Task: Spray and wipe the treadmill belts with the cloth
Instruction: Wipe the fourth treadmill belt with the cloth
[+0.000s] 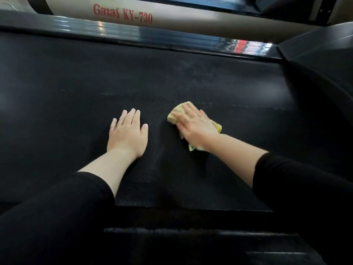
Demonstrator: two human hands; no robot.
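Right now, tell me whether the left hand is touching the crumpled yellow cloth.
Apart. The head view shows the left hand flat on the black treadmill belt, bare belt separating it from the crumpled yellow cloth under the right hand.

Dim and soft, glare streaking the glossy side rail (172, 40), wide-angle bending and darkness at the edges.

Wide free belt (172, 77) ahead and to the left; far side rail (133, 38) bounds it, black housing (315, 60) blocks the right. Left hand (127, 131) lies flat, near the cloth (178, 111).
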